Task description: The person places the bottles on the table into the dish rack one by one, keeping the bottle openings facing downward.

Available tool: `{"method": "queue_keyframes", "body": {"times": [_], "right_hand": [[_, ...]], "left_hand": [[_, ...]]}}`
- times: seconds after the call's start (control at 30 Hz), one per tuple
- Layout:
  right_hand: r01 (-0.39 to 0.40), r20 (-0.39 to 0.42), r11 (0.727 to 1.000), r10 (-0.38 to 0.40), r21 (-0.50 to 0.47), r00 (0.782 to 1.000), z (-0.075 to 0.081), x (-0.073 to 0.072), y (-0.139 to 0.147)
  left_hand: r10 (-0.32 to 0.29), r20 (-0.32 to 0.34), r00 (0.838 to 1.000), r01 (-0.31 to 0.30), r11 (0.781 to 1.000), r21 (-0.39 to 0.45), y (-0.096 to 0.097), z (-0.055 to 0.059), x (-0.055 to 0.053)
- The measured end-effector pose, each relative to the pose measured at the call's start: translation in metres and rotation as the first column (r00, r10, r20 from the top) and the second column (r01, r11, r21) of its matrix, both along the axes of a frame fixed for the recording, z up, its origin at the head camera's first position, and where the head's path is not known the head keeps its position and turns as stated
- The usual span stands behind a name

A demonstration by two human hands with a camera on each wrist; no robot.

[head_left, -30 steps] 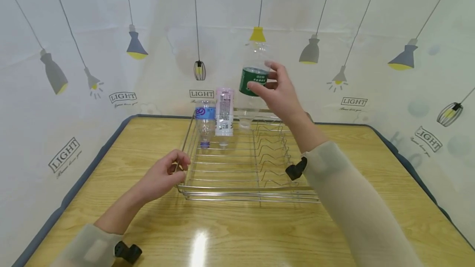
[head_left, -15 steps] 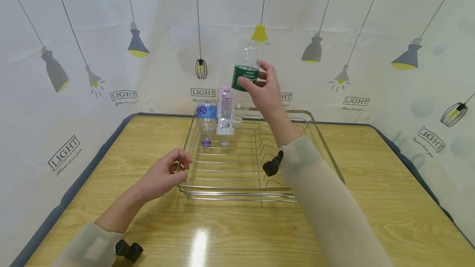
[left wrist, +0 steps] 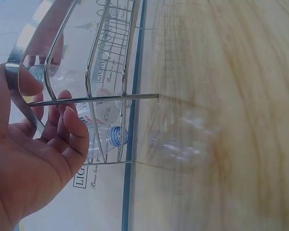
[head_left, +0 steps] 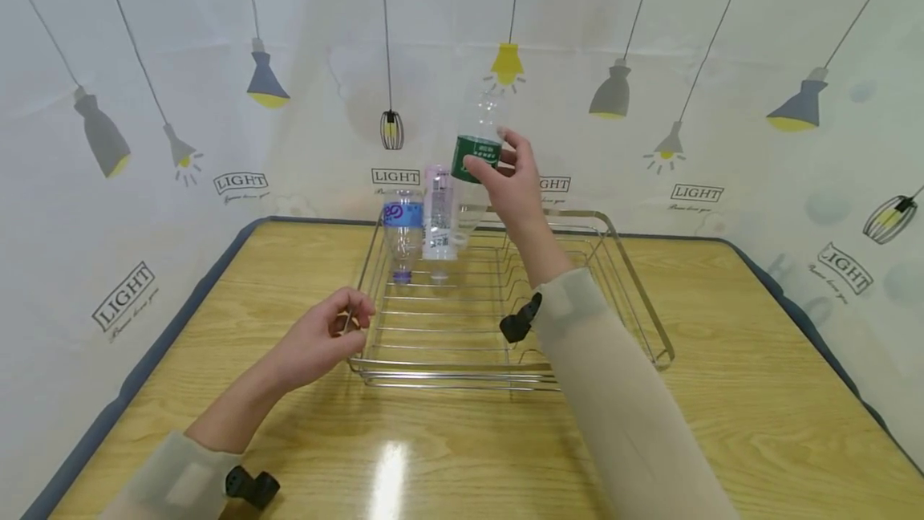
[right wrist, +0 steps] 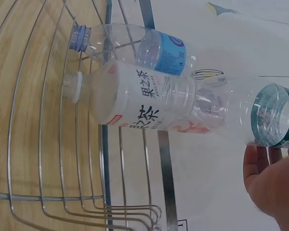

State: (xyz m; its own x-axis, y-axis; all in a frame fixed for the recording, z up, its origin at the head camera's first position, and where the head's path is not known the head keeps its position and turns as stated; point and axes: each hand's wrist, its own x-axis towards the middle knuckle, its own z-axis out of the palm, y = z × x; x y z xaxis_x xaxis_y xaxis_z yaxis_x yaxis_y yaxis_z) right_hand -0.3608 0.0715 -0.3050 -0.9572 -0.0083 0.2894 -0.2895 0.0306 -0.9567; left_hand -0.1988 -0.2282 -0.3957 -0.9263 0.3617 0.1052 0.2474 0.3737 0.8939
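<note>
right hand [head_left: 514,179] pinches green-label bottle [head_left: 475,159] upside down over rack [head_left: 635,287] | left hand [head_left: 318,337] curls round rack's front-left corner

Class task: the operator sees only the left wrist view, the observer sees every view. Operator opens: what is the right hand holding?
Observer: The right hand grips a green-labelled bottle, neck down, over the far end of the rack.
Operator: Anything already in the rack?
Observer: A blue-labelled bottle and a pink-labelled bottle stand neck down, side by side.
Operator: Which is nearer the green one?
Observer: The pink-labelled bottle, right beside it.
</note>
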Motion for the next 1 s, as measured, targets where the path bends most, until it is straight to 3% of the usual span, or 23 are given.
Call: {"method": "queue_keyframes", "body": {"times": [0.53,1.0], "right_hand": [[-0.004,0.053,0.993,-0.002,0.116,0.999,-0.017,-0.006,0.011],[-0.010,0.171,0.961,-0.039,0.276,0.985,-0.029,-0.012,0.016]], "left_hand": [[0.003,0.013,1.000,-0.003,1.000,-0.008,0.000,0.003,0.002],[-0.004,0.007,1.000,0.003,1.000,0.004,0.000,0.002,0.002]]}}
